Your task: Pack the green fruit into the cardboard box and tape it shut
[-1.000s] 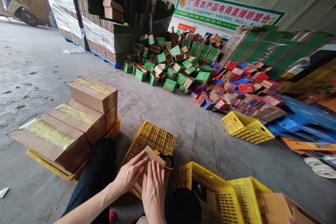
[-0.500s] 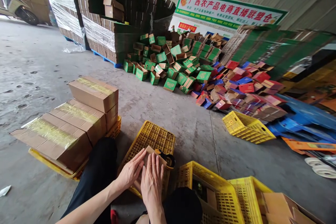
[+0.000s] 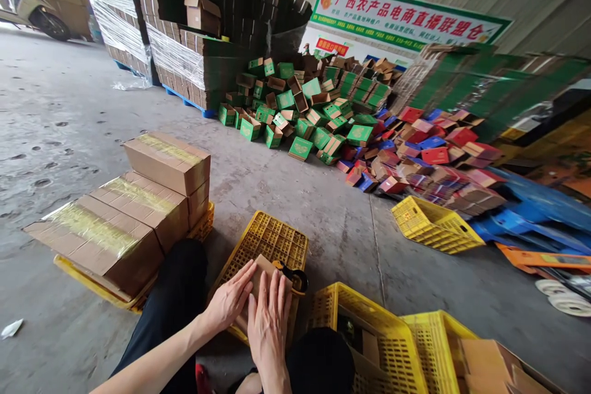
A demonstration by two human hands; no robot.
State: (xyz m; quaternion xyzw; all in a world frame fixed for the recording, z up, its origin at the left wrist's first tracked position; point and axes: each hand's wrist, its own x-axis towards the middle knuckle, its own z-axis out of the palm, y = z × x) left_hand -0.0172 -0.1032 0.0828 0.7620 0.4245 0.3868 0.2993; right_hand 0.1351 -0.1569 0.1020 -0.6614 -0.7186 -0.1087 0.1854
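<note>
Both my hands lie on a small brown cardboard box (image 3: 262, 266), which rests on an upturned yellow plastic crate (image 3: 272, 231). My left hand (image 3: 231, 300) has its fingers stretched along the box's left part. My right hand (image 3: 270, 320) lies flat on the right part, fingers straight and slightly apart. Much of the box is hidden beneath them. A black and yellow tape dispenser (image 3: 297, 279) sits on the crate just beyond my right fingertips.
Taped cartons (image 3: 133, 197) are stacked on a yellow crate to the left. At lower right, a yellow crate (image 3: 397, 332) holds a carton; another beside it holds cardboard (image 3: 489, 360). Piles of green boxes (image 3: 300, 148) and red and blue boxes (image 3: 434, 156) lie ahead.
My right fingers have spread slightly on the box, while my left hand stays almost in place. The view has shifted a little.
</note>
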